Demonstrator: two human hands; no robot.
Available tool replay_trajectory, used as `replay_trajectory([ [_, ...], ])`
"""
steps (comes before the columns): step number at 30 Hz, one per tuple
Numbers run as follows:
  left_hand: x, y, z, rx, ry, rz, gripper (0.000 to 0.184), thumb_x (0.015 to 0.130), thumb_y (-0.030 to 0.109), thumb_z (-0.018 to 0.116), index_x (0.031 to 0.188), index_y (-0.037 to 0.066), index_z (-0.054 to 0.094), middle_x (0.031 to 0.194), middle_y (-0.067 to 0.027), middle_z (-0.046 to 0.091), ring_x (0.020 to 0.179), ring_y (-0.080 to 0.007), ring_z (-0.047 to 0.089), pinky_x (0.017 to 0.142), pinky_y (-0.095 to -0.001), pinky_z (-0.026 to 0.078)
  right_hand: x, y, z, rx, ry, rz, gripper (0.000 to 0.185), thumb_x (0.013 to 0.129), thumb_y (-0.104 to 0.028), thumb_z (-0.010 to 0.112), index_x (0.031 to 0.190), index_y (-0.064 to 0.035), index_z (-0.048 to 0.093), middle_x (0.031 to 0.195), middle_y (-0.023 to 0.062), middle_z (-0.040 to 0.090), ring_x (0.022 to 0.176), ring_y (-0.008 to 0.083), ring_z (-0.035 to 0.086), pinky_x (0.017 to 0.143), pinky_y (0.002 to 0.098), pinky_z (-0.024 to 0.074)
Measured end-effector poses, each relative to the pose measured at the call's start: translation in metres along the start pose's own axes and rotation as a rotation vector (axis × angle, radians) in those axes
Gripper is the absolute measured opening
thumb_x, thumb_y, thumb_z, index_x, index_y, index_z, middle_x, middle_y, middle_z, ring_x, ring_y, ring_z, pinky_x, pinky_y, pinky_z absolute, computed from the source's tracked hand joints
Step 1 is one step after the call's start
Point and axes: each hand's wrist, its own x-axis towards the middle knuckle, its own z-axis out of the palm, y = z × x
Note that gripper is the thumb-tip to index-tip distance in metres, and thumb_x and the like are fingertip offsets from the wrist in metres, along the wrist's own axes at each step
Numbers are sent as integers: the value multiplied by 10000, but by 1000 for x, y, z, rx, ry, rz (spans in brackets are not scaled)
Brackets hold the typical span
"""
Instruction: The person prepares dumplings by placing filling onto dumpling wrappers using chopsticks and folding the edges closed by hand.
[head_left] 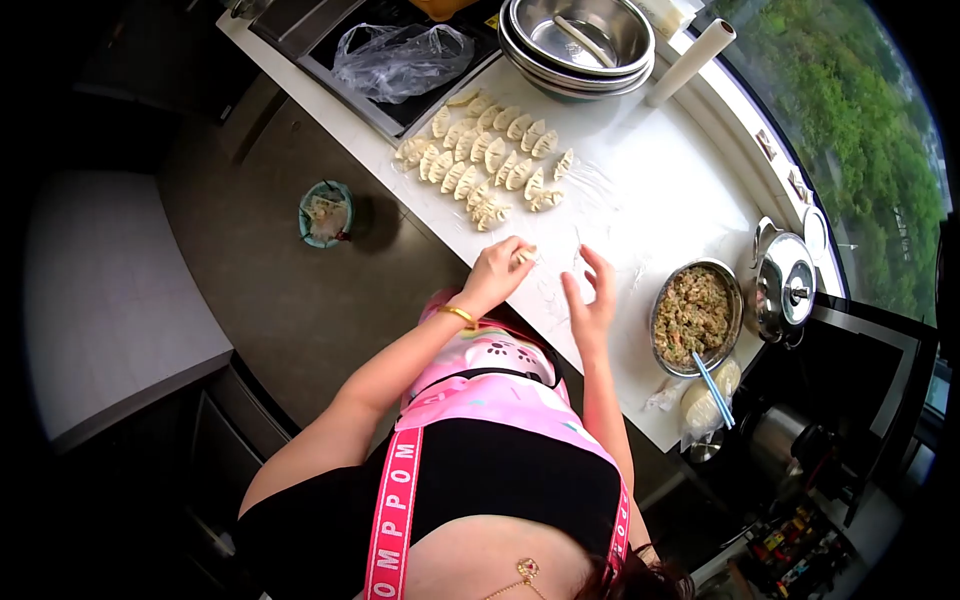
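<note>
My left hand (492,274) is closed on a pale dumpling (523,256) just above the counter's near edge. To its right, my right hand (594,298) is raised with thumb and fingers apart and nothing in it. Beyond the left hand, several pleated dumplings (494,153) lie in rows on the white counter (690,190). A metal bowl of minced filling (697,308) stands to the right of my right hand, with blue chopsticks (712,389) leaning out over its near rim.
Stacked steel bowls (577,85) holding a rolling pin (585,42) stand at the back, near an upright white roll (692,62). A clear plastic bag (402,62) lies at upper left. A lidded pot (780,285) is by the window. A small bin (326,213) stands on the floor.
</note>
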Motion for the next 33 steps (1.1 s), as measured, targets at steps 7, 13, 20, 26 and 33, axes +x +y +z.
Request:
replay_trajectory([
  [7,42,-62,18,370,79,72,251,819,157,640,1000,5,558,984,-219,531,893,-396,561,751,-442,476,-19,22,-30,1,126,120,275,849,-67,639,1119,-27,604,1092,101,615,1031,214,596,841,331,476],
  [13,51,-93,29,677,62,235,283,827,211,627,1020,19,550,1038,-197,540,916,-379,579,774,-451,494,-45,27,-46,-60,236,127,203,830,-73,661,1025,-23,631,1004,111,612,933,232,608,757,332,494],
  [20,48,-57,14,832,37,233,344,821,265,658,1084,71,550,1053,-139,554,921,-352,588,770,-436,488,-97,31,-115,-171,563,98,164,858,-64,628,1011,-8,617,926,114,612,816,219,615,703,305,493],
  [26,40,-33,12,827,89,304,349,817,201,671,1103,46,542,1012,-151,553,944,-344,575,781,-431,471,-178,87,-227,-446,1245,248,97,892,-53,578,962,-6,627,865,93,623,739,186,605,670,286,482],
  [33,30,4,50,605,44,283,273,837,146,660,1058,12,571,957,-125,557,808,-247,580,680,-347,493,-196,157,-302,-666,976,323,137,807,-37,637,943,-33,655,942,95,595,885,276,572,776,351,465],
])
